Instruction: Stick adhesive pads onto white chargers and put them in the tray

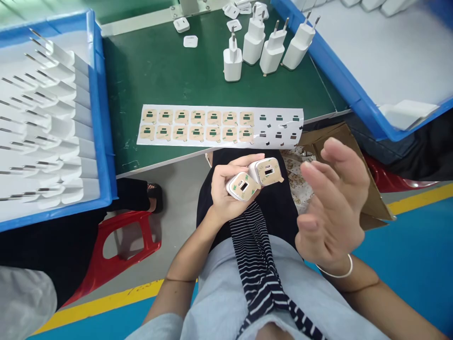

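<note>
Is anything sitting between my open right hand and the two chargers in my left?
Nothing visible. The right hand is open and empty, just to the side of the two chargers gripped in the left hand. Only open air over the lap separates them; the sticker sheet lies farther off on the green table.

The left hand [226,189] grips two white chargers [254,178] side by side, each with a tan sticker on its face. The right hand [331,208] hovers just beside them, fingers spread and empty. A sticker sheet [219,125] lies on the green table [159,71] above, with four upright chargers [269,47] behind it.
</note>
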A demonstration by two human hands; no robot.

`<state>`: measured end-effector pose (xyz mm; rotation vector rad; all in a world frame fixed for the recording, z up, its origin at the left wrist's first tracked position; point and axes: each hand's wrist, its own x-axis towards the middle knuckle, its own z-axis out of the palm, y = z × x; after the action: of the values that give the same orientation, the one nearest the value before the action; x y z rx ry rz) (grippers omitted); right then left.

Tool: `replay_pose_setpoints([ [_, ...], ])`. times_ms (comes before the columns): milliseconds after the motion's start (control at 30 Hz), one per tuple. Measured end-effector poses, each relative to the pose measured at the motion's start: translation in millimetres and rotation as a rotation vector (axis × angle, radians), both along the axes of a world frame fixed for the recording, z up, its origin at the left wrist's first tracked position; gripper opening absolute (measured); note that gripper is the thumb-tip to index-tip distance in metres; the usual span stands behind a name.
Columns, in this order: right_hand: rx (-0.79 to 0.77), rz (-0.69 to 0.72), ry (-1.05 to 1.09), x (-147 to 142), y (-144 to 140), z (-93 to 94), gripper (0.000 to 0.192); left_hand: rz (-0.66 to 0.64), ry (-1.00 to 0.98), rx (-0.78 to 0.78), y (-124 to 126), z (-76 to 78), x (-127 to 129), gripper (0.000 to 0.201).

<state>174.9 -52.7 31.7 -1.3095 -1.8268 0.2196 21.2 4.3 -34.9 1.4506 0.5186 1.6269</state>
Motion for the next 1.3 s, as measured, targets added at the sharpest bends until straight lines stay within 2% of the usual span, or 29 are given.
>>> replay_pose_setpoints([
  [67, 0.018, 0.005, 0.093, 0, 4, -0.6, 0.058, -0.010, -0.014, -0.012, 0, 2.1, 0, 0.049],
  [133, 0.018, 0.086, 0.166, 0, 11, -2.6, 0.069, -0.036, -0.027, -0.021, -1, 4.0, 0, 0.048],
  [200, -0.082, 0.205, 0.235, -1, 17, -4.8, 0.073, -0.062, -0.041, -0.039, -2, 4.7, 1, 0.047],
  [300, -0.274, 0.291, 0.417, -2, 23, -8.3, 0.058, -0.063, -0.018, -0.080, 0, 3.6, -1, 0.044],
  [367, -0.324, 0.260, 0.555, -3, 25, -11.8, 0.047, -0.011, 0.068, -0.073, 3, 2.7, -4, 0.043],
  [467, -0.312, 0.154, 0.739, -1, 27, -19.0, 0.037, 0.109, 0.187, -0.067, 6, 2.9, -11, 0.049],
  [500, -0.311, 0.115, 0.801, 1, 28, -21.5, 0.034, 0.112, 0.184, -0.090, 6, 3.2, -13, 0.049],
  [567, -0.330, 0.047, 0.885, 5, 30, -25.6, 0.028, 0.037, 0.119, -0.158, 3, 4.2, -16, 0.045],
  [633, -0.366, 0.005, 0.901, 8, 32, -28.2, 0.025, -0.071, 0.060, -0.200, 0, 5.2, -16, 0.045],
  [733, -0.415, 0.001, 0.901, 9, 33, -29.9, 0.022, -0.143, 0.031, -0.184, -3, 7.5, -15, 0.049],
  [967, -0.457, 0.020, 0.920, 7, 32, -32.6, 0.024, -0.148, -0.002, -0.144, -5, 10.9, -11, 0.038],
  [1300, -0.428, -0.005, 0.907, 7, 31, -39.3, 0.026, -0.160, -0.024, -0.228, -8, 14.5, -10, 0.025],
])
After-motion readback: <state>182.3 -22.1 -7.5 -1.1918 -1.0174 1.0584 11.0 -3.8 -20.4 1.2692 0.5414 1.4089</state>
